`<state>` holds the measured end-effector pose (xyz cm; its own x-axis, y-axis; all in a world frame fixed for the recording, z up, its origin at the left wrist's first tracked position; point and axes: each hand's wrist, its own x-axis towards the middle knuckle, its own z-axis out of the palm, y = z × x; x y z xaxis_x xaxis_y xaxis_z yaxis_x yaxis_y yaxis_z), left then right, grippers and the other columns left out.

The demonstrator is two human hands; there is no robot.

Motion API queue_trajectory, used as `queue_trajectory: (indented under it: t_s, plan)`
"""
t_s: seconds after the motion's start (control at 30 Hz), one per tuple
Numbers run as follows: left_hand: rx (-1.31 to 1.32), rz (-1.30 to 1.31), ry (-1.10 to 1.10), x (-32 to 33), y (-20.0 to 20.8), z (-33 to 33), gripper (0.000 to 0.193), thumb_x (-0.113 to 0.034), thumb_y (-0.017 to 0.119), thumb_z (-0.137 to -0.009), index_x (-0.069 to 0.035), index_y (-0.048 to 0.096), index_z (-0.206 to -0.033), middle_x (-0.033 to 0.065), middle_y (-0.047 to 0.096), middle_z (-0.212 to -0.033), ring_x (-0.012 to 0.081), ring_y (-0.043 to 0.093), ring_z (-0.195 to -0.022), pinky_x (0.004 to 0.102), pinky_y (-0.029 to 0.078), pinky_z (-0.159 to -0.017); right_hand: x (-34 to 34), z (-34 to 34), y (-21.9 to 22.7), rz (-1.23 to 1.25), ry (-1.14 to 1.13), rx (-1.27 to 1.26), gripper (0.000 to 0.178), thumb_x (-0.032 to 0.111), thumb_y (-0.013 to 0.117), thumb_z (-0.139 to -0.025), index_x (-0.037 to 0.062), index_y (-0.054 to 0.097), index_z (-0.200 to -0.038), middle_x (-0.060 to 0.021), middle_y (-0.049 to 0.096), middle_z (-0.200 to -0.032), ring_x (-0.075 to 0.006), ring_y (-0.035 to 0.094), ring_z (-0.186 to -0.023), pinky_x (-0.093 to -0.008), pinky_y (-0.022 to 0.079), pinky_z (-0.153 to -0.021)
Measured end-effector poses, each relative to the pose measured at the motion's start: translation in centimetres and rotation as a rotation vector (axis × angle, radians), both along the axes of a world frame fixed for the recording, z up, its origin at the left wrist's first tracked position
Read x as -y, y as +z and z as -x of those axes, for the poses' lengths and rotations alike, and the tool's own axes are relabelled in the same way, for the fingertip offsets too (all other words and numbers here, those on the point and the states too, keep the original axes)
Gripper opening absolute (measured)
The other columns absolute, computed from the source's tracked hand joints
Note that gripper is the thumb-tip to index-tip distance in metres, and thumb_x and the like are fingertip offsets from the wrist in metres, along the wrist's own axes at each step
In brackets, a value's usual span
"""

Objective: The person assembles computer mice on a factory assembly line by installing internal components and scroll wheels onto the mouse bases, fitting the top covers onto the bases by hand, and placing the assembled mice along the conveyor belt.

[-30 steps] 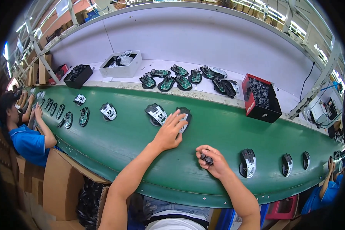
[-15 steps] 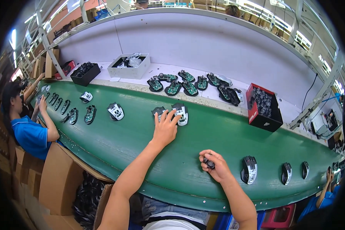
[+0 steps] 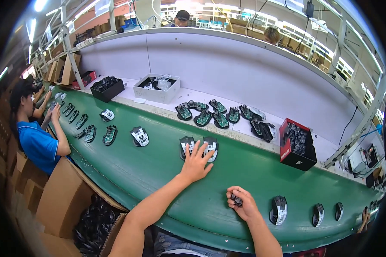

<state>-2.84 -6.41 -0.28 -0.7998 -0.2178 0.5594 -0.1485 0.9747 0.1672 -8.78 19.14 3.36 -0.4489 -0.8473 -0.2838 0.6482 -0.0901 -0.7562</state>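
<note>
Two computer mouse shells (image 3: 210, 148) in grey and black lie side by side on the green belt. My left hand (image 3: 196, 165) reaches over them with its fingers spread, the fingertips at the shells and partly covering them. My right hand (image 3: 243, 206) is lower and to the right, above the belt. Its fingers curl round small dark round parts (image 3: 236, 199), whose exact kind I cannot make out. Right of it stand several mice with grey and black casings (image 3: 278, 210). Left of my left hand lies another open mouse shell (image 3: 139, 136).
A red and black box (image 3: 297, 144) of small dark parts stands at the belt's far edge. Mouse bases with green circuit boards (image 3: 203, 117) lie on the white shelf. A cardboard box (image 3: 60, 197) of dark pieces is at lower left, near a person in blue (image 3: 36, 141).
My view has tilted, so the scene sits lower in the picture. My left hand's fingers are spread wider, and more of the left mouse shell shows. My right hand keeps its dark parts.
</note>
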Motion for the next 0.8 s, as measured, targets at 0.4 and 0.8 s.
queue_trajectory:
  t_s: [0.4, 0.8]
  plan:
    - [-0.23, -0.115, 0.69, 11.0, 2.1, -3.0, 0.058, -0.038, 0.057, -0.09, -0.011, 0.046, -0.141, 0.0203, 0.031, -0.151, 0.0477, 0.018, -0.142, 0.0673, 0.011, -0.111, -0.8, 1.2, 0.0, 0.008, -0.015, 0.025, 0.022, 0.019, 0.055, -0.096, 0.0023, 0.058, -0.109, -0.0083, 0.057, -0.089, -0.0141, 0.05, -0.065, -0.0232, 0.037, -0.049]
    - [0.011, -0.242, 1.273, 24.3, 2.4, -12.3, 0.055, -0.032, 0.051, -0.093, -0.016, 0.04, -0.145, 0.0197, 0.025, -0.155, 0.0467, 0.016, -0.143, 0.0626, 0.013, -0.114, -1.0, 0.6, -0.5, -0.029, -0.056, -0.08, 0.016, 0.014, 0.056, -0.094, 0.0013, 0.061, -0.104, -0.0077, 0.061, -0.083, -0.0141, 0.055, -0.062, -0.0238, 0.041, -0.048]
